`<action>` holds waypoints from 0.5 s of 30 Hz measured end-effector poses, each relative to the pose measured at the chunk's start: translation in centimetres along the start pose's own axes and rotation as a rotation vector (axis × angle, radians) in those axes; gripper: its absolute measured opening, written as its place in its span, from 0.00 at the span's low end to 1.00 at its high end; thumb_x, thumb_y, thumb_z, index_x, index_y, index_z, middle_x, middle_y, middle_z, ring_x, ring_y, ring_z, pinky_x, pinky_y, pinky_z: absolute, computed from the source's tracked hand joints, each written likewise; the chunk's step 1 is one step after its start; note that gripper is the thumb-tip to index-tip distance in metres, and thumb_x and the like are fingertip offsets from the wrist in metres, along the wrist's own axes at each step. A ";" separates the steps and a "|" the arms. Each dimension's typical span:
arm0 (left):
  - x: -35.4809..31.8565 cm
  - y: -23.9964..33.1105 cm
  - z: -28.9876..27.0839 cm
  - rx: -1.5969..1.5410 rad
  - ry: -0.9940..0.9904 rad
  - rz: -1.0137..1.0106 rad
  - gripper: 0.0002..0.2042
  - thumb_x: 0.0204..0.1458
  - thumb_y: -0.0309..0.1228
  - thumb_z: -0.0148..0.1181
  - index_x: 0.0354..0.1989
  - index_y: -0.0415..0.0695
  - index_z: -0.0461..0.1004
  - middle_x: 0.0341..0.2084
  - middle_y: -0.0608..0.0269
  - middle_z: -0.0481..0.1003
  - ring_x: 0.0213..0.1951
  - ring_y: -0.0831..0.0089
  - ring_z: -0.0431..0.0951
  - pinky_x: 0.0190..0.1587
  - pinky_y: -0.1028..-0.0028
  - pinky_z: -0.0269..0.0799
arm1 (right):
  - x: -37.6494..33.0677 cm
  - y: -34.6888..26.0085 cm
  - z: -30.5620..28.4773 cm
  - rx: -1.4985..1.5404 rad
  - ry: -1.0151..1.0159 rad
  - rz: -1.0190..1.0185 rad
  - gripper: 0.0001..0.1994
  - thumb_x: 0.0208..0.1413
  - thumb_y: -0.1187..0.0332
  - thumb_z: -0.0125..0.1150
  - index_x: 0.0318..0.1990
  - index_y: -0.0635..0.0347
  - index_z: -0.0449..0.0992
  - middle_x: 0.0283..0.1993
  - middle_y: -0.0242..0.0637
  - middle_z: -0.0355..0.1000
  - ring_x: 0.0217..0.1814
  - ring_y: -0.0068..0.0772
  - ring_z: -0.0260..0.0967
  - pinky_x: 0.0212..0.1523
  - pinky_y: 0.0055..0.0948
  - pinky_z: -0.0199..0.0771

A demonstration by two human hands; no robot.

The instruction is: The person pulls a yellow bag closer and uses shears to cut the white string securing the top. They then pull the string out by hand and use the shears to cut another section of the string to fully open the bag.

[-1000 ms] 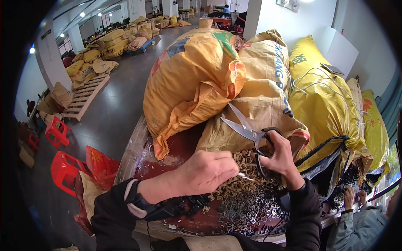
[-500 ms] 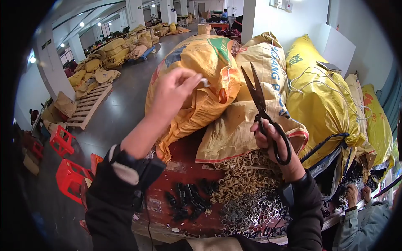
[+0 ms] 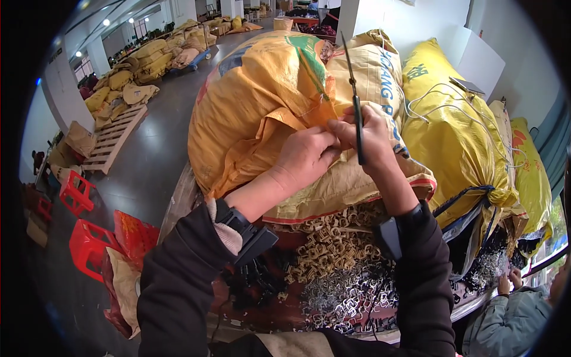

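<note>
Scissors (image 3: 356,101) upright in right hand (image 3: 376,137) beside orange woven sack (image 3: 244,83)

Both forearms (image 3: 259,193) slant inward and away from the near edge, bringing the left hand (image 3: 309,156) close against the right at the sack's creased right side. The right hand grips the black handles (image 3: 359,143); slim metal blades (image 3: 350,65) point up, seen edge-on. The left fingers curl under; whether they pinch anything cannot be told. A wrinkled beige sack (image 3: 357,185) slumps to the right, looped tan pieces (image 3: 333,247) heaped at its near hem.

Hardware (image 3: 350,290) on table (image 3: 285,312); sacks (image 3: 256,89) behind; stools (image 3: 89,231) left.
</note>
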State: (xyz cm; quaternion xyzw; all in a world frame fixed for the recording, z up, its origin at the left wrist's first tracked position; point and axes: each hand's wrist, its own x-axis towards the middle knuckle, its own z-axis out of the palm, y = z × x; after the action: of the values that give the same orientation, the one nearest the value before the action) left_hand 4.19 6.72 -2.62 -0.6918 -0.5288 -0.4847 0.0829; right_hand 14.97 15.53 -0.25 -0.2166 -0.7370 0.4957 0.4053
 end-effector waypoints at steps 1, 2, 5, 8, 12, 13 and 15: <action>0.0 0.2 -0.2 -0.002 -0.029 0.024 0.05 0.39 0.26 0.56 0.25 0.41 0.72 0.21 0.58 0.70 0.25 0.63 0.71 0.29 0.70 0.67 | 0.2 0.4 0.1 -0.050 0.035 -0.018 0.17 0.40 0.62 0.61 0.34 0.64 0.66 0.23 0.29 0.62 0.22 0.17 0.60 0.22 0.15 0.58; -0.1 0.4 -0.4 -0.005 -0.057 0.048 0.05 0.39 0.26 0.56 0.25 0.41 0.72 0.22 0.58 0.70 0.26 0.63 0.72 0.30 0.70 0.67 | 0.4 0.8 0.0 -0.055 0.031 -0.015 0.17 0.40 0.62 0.61 0.34 0.64 0.66 0.23 0.29 0.62 0.22 0.17 0.60 0.22 0.15 0.58; 0.5 1.6 -2.2 -0.068 -0.037 -0.107 0.05 0.39 0.26 0.56 0.26 0.41 0.72 0.22 0.56 0.70 0.27 0.62 0.72 0.31 0.69 0.67 | 0.8 1.7 -0.4 0.037 0.027 -0.031 0.15 0.40 0.70 0.59 0.35 0.66 0.66 0.25 0.29 0.63 0.25 0.18 0.62 0.25 0.16 0.62; 1.3 1.6 -3.2 -0.095 0.034 -0.198 0.05 0.40 0.26 0.55 0.27 0.41 0.72 0.23 0.56 0.70 0.28 0.61 0.72 0.31 0.69 0.68 | 0.3 1.7 -0.6 0.277 0.036 0.023 0.14 0.39 0.73 0.58 0.36 0.66 0.66 0.27 0.30 0.63 0.26 0.19 0.62 0.26 0.16 0.62; 2.9 0.6 -3.3 -0.008 0.151 -0.140 0.07 0.40 0.27 0.54 0.29 0.42 0.71 0.24 0.56 0.70 0.30 0.61 0.72 0.32 0.69 0.68 | -0.6 1.3 -0.1 0.395 0.064 0.041 0.14 0.38 0.75 0.57 0.36 0.66 0.66 0.29 0.30 0.64 0.27 0.19 0.62 0.28 0.16 0.62; 3.2 0.4 -3.1 0.081 0.148 -0.068 0.07 0.41 0.27 0.54 0.30 0.42 0.71 0.25 0.56 0.70 0.30 0.62 0.72 0.32 0.69 0.68 | -0.8 1.2 0.1 0.397 0.076 0.038 0.14 0.38 0.75 0.57 0.37 0.66 0.65 0.29 0.31 0.64 0.27 0.19 0.62 0.29 0.17 0.62; 3.6 -0.1 -2.7 0.173 0.143 0.003 0.07 0.41 0.28 0.54 0.30 0.43 0.71 0.25 0.57 0.70 0.31 0.63 0.72 0.32 0.69 0.69 | -1.0 1.3 0.2 0.404 0.070 0.030 0.14 0.38 0.75 0.57 0.37 0.66 0.65 0.29 0.31 0.64 0.27 0.19 0.62 0.29 0.17 0.62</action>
State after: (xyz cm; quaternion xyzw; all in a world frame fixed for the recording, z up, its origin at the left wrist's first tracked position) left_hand 2.37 7.45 1.49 -0.6466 -0.5602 -0.4853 0.1804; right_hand 15.33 15.23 -1.87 -0.1592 -0.6049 0.6315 0.4582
